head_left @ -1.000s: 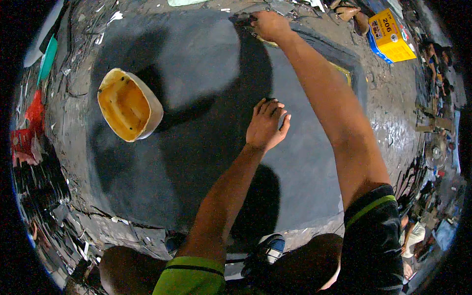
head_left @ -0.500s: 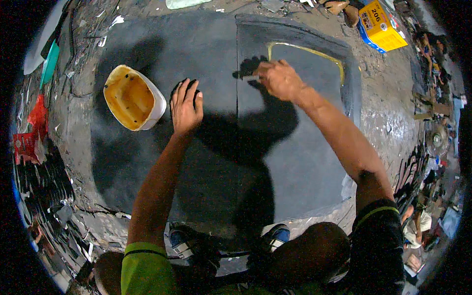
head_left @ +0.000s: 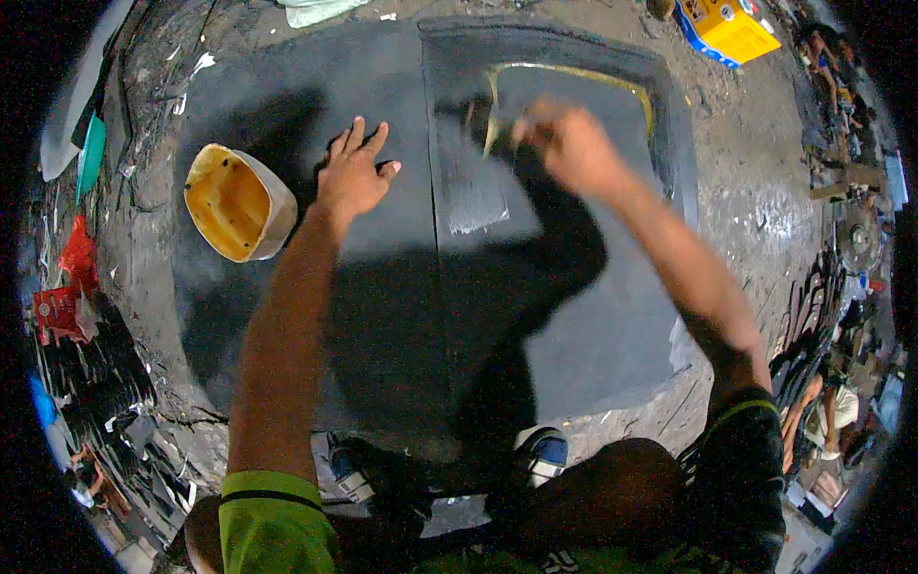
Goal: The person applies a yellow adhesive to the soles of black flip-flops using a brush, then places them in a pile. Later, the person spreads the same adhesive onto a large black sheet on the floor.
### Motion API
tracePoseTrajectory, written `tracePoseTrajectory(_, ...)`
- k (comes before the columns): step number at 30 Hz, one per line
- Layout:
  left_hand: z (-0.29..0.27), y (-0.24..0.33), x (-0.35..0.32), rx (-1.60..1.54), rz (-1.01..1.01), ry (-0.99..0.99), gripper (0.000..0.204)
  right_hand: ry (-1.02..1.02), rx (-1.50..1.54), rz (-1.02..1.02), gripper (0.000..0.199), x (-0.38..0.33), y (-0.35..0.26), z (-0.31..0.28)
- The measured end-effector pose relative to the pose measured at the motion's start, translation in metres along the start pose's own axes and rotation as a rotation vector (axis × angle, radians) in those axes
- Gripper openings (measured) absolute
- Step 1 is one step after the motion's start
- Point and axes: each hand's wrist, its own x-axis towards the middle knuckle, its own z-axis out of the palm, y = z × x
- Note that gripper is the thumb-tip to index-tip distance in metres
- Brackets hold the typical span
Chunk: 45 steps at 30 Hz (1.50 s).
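A large dark grey sheet [head_left: 593, 354] lies flat on the ground before me, with a straight line running down its middle. My left hand [head_left: 354, 177] rests on it, palm down and fingers spread. Right of the line, my right hand [head_left: 579, 148] is closed and smeared by motion; what its fingers grip cannot be made out. A glossy, ragged-ended streak [head_left: 481, 206] marks the surface below it, and a yellowish line [head_left: 574, 67] curves beyond it. Left of my left hand stands a cut-open whitish plastic container [head_left: 277, 210], its inside coated amber.
A yellow and blue box [head_left: 732, 33] stands at the far right. Red packaging [head_left: 59, 311], a teal object [head_left: 92, 153] and dark scraps [head_left: 96, 368] lie at left. Another person [head_left: 832, 421] sits at the right edge. My shoe [head_left: 543, 454] is at the near edge.
A glossy streak now shows on the sheet's right half. My right hand has shifted slightly right. My left hand's fingers have spread wider. The whole view has shifted a little.
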Motion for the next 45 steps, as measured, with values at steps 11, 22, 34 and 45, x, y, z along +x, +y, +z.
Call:
tracePoseTrajectory(11, 0.006, -0.03, 0.014, -0.022, 0.278, 0.043, 0.084, -0.181, -0.733, -0.466, 0.029, 0.154, 0.087, 0.009)
tracePoseTrajectory(22, 0.012, -0.027, 0.019, -0.009, 0.161, -0.046, 0.083, -0.314, -0.782, 0.093, 0.04, 0.048, 0.265, -0.098)
tracePoseTrajectory(34, 0.002, -0.028, 0.009, 0.002, 0.25, 0.032, 0.081, -0.364, -0.395, 0.511, 0.03, -0.126, 0.221, -0.104)
tracePoseTrajectory(45, 0.005, -0.026, 0.011, -0.023, 0.25, 0.017, 0.08, 0.089, 0.229, 0.658, 0.033, 0.006, 0.224, -0.064)
